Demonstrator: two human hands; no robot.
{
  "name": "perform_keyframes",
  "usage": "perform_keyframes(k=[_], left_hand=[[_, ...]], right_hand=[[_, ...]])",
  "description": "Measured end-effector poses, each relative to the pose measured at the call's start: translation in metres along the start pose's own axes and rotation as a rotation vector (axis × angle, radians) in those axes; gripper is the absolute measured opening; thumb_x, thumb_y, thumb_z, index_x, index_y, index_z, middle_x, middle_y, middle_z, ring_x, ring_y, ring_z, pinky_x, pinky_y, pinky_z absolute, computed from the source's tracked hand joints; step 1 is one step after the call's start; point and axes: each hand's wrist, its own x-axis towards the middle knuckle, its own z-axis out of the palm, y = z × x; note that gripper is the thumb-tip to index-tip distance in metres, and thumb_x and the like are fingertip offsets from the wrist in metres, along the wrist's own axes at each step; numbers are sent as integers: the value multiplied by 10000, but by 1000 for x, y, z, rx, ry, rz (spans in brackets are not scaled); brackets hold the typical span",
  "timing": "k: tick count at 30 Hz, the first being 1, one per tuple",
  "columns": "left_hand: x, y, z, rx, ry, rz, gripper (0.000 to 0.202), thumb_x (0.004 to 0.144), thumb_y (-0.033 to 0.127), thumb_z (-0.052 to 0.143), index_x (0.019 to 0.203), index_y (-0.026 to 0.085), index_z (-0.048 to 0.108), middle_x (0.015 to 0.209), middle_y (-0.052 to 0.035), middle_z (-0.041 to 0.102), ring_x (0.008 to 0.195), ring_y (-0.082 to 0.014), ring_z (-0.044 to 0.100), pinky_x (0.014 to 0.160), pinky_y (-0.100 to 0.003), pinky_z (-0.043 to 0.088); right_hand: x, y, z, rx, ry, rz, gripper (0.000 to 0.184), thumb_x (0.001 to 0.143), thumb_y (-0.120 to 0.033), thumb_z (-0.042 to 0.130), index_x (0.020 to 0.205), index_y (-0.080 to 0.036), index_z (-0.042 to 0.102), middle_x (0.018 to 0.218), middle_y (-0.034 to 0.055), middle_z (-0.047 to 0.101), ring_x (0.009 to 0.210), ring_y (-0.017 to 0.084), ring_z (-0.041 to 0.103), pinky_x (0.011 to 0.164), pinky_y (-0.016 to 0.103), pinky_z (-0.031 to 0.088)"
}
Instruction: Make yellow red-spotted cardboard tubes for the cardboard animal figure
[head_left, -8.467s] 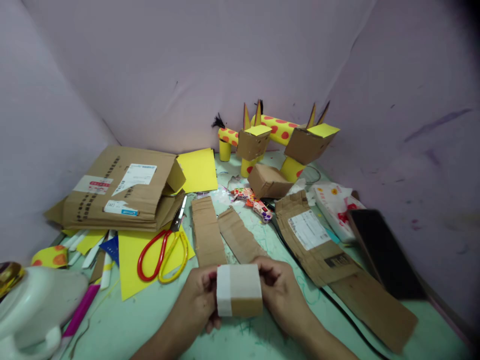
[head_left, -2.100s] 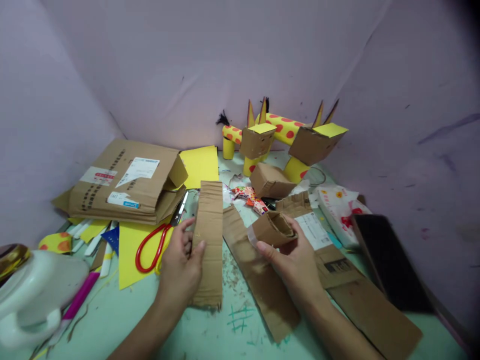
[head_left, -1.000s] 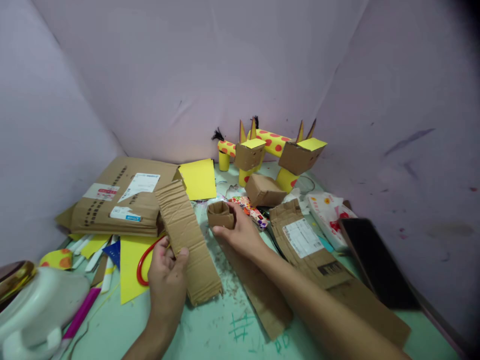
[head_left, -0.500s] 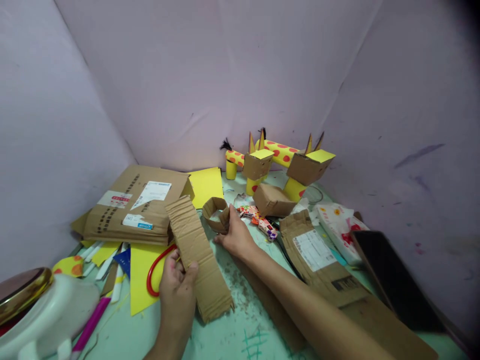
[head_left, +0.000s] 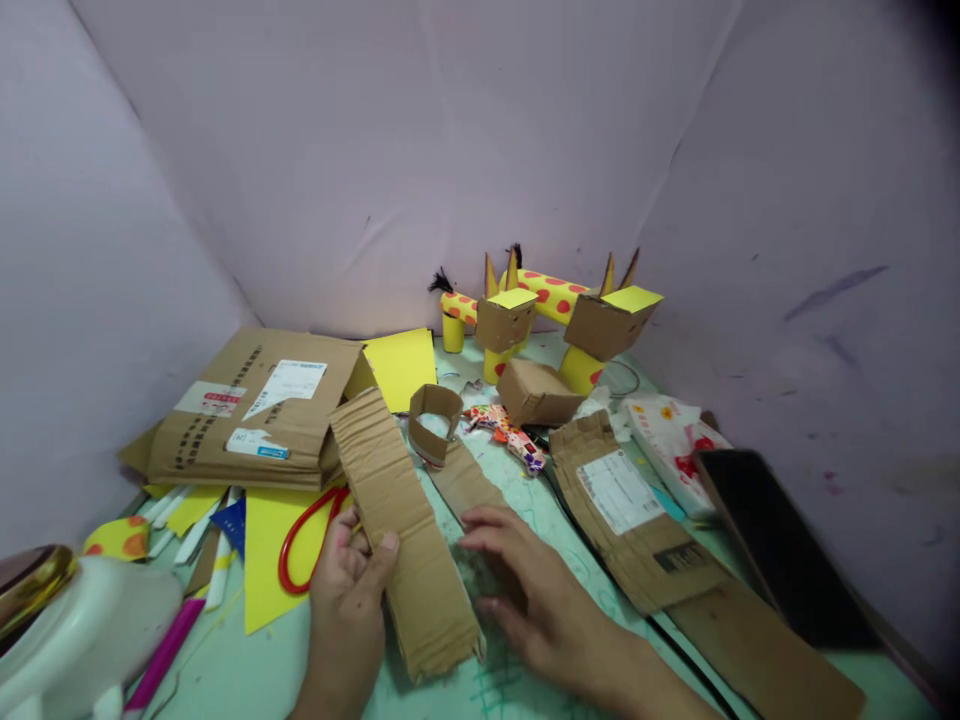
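Note:
My left hand (head_left: 352, 590) grips a long cardboard strip (head_left: 401, 520) by its left edge, thumb on top. The strip is creased and ragged at its lower end. Just right of it, my right hand (head_left: 532, 600) is empty, its fingers apart and bent. A bent cardboard ring (head_left: 435, 425) stands beyond the strip. Between the ring and my right hand lies a flat cardboard piece (head_left: 469, 480), partly hidden by that hand. Red scissor handles (head_left: 289, 560) show left of my left hand; the rest is covered.
Two yellow spotted cardboard animals (head_left: 506, 325) (head_left: 607, 325) and a small cardboard box (head_left: 540, 392) stand at the back. A large cardboard parcel (head_left: 217, 440) and yellow paper lie left. At right are a labelled cardboard piece (head_left: 619, 490), a white packet (head_left: 667, 440) and a phone (head_left: 780, 545).
My right hand has let go of the cardboard ring and drawn back toward me, beside the strip. The ring stays on the table. My left hand still holds the strip.

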Motion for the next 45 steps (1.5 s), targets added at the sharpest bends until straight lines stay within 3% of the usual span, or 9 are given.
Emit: perform_keyframes(k=[5, 9, 20, 26, 30, 33, 36, 40, 45], left_hand=[[-9, -6, 1, 17, -111, -77, 535, 659, 308, 737, 1092, 219, 437, 885, -40, 706, 905, -232, 659, 803, -342, 515], [-13, -11, -1, -14, -162, -67, 446, 694, 278, 709, 1067, 223, 471, 965, -49, 700, 898, -221, 663, 828, -345, 510], [-5, -7, 4, -73, -103, -84, 376, 590, 223, 733, 927, 144, 585, 918, -88, 707, 943, -265, 646, 835, -388, 512], [-4, -7, 5, -51, -74, -80, 364, 545, 220, 735, 874, 143, 598, 850, -84, 714, 889, -272, 662, 795, -403, 527], [9, 1, -3, -59, 11, 46, 351, 586, 219, 724, 900, 149, 583, 809, -48, 714, 868, -240, 667, 820, -389, 514], [17, 9, -9, -47, 14, 125, 350, 615, 198, 731, 930, 152, 588, 850, -39, 714, 903, -223, 657, 861, -368, 493], [15, 12, -10, -4, -87, 158, 327, 676, 201, 710, 979, 153, 599, 914, -58, 712, 940, -227, 648, 869, -370, 491], [9, 13, -7, -24, -85, 162, 315, 671, 189, 711, 963, 152, 601, 905, -56, 713, 934, -228, 651, 867, -371, 493], [3, 8, -5, -32, -140, 106, 315, 692, 204, 703, 981, 151, 589, 928, -64, 709, 962, -227, 644, 889, -373, 480]], right_hand=[[2, -11, -3, -197, -39, -295, 397, 687, 3, 505, 1018, -204, 574, 1168, 118, 567, 1166, 234, 476, 974, 397, 412], [6, -13, -4, -206, -119, -391, 317, 702, -50, 515, 967, -203, 601, 1028, 113, 659, 1060, 237, 561, 941, 405, 448], [-1, 1, 4, -51, -124, -369, 252, 792, -141, 614, 1027, -231, 615, 953, 59, 719, 960, 219, 591, 834, 379, 499], [-1, -12, 5, 96, -184, -359, 292, 730, -12, 538, 911, -221, 631, 870, 67, 726, 878, 194, 628, 742, 322, 524], [-3, -24, 2, 149, -288, -353, 231, 774, -50, 505, 813, -223, 653, 741, 46, 729, 754, 170, 654, 687, 286, 524], [-5, -26, -3, 189, -277, -277, 134, 804, -205, 587, 690, -200, 658, 736, 63, 729, 699, 177, 657, 649, 288, 511], [-5, -18, -12, 215, -92, -140, 407, 871, -392, 492, 529, -204, 605, 583, 51, 673, 573, 174, 612, 576, 306, 476], [-4, -7, -13, 258, 157, 211, 436, 904, -428, 402, 651, -188, 662, 648, 57, 649, 607, 176, 601, 575, 302, 470], [-6, -11, 10, 516, -73, 597, 440, 759, -566, 560, 855, -156, 689, 584, 17, 591, 477, 140, 537, 378, 219, 408]])
